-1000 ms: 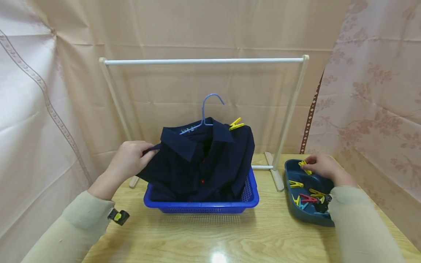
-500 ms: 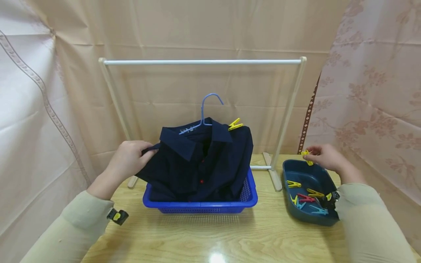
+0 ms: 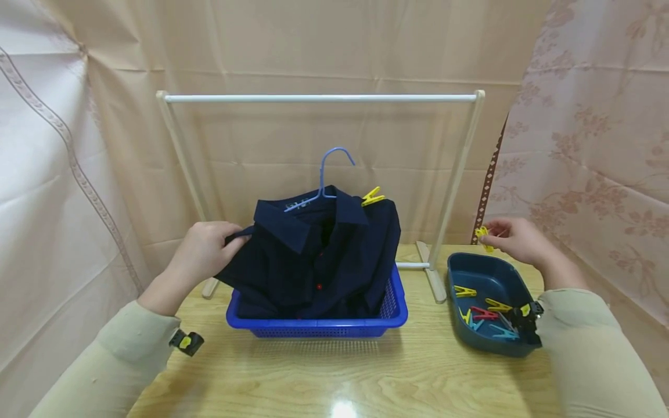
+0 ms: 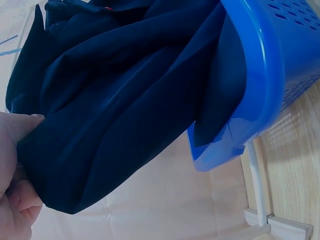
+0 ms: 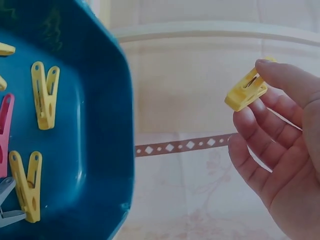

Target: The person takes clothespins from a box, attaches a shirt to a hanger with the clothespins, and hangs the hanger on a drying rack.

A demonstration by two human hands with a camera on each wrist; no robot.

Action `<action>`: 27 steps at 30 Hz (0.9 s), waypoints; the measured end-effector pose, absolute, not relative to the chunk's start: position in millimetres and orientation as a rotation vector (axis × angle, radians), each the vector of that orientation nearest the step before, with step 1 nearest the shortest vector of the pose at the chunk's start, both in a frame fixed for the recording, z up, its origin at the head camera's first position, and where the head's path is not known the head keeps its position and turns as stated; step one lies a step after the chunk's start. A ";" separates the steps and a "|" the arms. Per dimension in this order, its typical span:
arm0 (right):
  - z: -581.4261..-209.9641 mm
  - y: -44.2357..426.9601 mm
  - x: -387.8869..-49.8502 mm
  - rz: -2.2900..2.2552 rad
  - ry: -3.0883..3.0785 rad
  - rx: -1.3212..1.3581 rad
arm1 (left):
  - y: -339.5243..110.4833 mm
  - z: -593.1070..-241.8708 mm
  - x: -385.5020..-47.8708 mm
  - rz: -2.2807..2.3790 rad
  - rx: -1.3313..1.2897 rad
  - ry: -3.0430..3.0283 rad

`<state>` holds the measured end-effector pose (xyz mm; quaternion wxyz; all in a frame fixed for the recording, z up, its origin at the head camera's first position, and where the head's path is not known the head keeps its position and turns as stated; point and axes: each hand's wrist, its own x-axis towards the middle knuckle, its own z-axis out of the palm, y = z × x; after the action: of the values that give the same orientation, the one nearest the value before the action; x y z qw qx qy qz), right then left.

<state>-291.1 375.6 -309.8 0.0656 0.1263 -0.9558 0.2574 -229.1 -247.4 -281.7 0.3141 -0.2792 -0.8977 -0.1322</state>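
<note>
A navy collared shirt [image 3: 347, 261], bunched in a blue basket [image 3: 316, 327] around a blue hanger [image 3: 322, 180], is gripped at one side by the fingers of the left hand [image 3: 209, 247]. A yellow clothespin [image 5: 245, 92] is pinched by the right hand [image 3: 522, 239] near a teal tub [image 3: 486, 273]; another clothespin [image 3: 373, 197] is clipped at the opposite shoulder.

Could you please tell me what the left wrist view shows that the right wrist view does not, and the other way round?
Only the left wrist view shows the left hand pinching the dark shirt, the blue basket, part of the wooden table and a foot of the rack.

Only the right wrist view shows the right hand holding a yellow clip, beside the teal tray with more clips in it.

Both show the pale cloth backdrop, and each shows just one of the hands, gripping something.
</note>
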 end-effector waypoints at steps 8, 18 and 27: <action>-300.1 361.9 -284.2 0.790 -2.856 0.398 | -247.7 -280.5 -229.7 -0.354 -0.753 -2.359; -287.7 344.2 -278.3 0.760 -2.845 0.447 | -249.4 -281.2 -230.4 -0.361 -0.753 -2.356; -286.2 330.9 -274.9 0.730 -2.804 0.530 | -248.7 -281.7 -231.7 -0.359 -0.771 -2.338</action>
<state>-274.9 330.9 -286.2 0.0977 0.1790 -0.9474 0.2466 -231.7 -248.7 -281.7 0.3209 -0.2935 -0.8901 -0.1367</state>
